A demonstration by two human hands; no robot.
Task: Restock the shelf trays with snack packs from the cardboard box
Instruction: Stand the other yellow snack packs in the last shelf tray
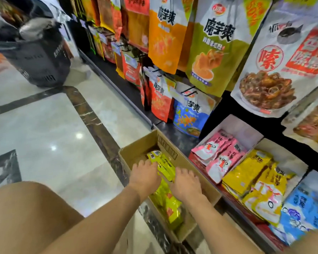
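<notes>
**Both hands in the box, on the packs**

The packs (pixel 166 166) lie between the two hands, inside the box (pixel 136 146). The left hand (pixel 145 176) is on the left side of the top bundle, and its fingers are curled over the edge, so it holds the packs. The right hand (pixel 186 182) is on the right side of the same bundle. Its fingers are bent downward against the packs and the tips are hidden, so I cannot tell if it really grips. The hands are close to each other, with only the bundle between them.

The box is brown cardboard and open at the top. It stands on the floor (pixel 53 125) under both hands. More of the same packs lie in it below the wrists, nearer to the person. The far part of the box, beyond the fingers, shows bare cardboard.

To the right of the right hand are the trays (pixel 235 125). The nearest holds pink packs (pixel 217 153), the next yellow packs (pixel 246 171), and the one farthest right blue packs (pixel 299 208).

The packs in the box are yellow-green and shiny, with dark print and a small orange-red patch.

Large bags (pixel 218 43) hang above the trays, beyond the hands. Far to the left of the left hand stands a black basket (pixel 40 57).
</notes>
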